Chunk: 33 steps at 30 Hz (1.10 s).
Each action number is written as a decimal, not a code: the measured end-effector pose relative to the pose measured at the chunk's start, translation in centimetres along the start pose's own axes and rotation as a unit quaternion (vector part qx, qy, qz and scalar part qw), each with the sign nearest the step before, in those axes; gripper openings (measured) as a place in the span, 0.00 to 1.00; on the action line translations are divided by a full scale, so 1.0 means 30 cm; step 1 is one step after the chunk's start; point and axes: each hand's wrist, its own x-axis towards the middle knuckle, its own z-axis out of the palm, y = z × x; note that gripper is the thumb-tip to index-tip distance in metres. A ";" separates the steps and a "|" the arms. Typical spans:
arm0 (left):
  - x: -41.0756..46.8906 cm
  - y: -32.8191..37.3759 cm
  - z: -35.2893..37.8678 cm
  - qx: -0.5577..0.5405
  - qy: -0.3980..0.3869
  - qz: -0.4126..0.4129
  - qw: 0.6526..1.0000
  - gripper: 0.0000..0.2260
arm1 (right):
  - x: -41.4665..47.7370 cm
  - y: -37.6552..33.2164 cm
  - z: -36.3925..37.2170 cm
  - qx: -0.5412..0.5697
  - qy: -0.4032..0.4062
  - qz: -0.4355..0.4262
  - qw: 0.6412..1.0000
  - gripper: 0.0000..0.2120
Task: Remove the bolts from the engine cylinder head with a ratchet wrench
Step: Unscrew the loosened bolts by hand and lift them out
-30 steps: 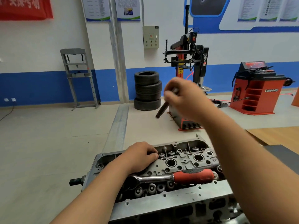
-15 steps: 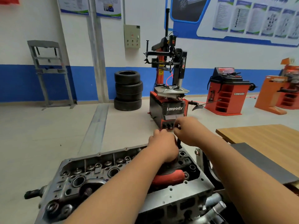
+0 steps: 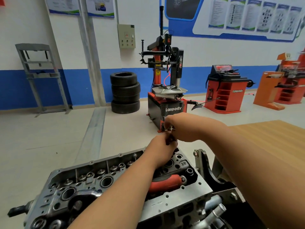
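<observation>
Right hand now lower, meeting left hand over far end of cylinder head; view swung right. Both sets of fingers curled, pinching dark bolt between them, lifted clear of head, likely handing it across for setting aside. Ratchet wrench parked on head, red handle under left forearm, handy for next bolt.
</observation>
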 end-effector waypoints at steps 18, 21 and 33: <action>0.015 -0.020 0.019 -0.029 0.059 -0.024 0.998 0.09 | 0.044 -0.040 -0.005 -0.112 0.068 0.075 0.989 0.15; 0.010 -0.031 0.017 -0.023 0.043 -0.018 0.999 0.05 | 0.034 -0.041 -0.006 -0.101 0.047 0.054 0.992 0.12; 0.004 0.009 0.011 0.045 0.050 -0.025 0.997 0.08 | 0.011 -0.044 0.019 -0.005 0.083 0.042 0.996 0.14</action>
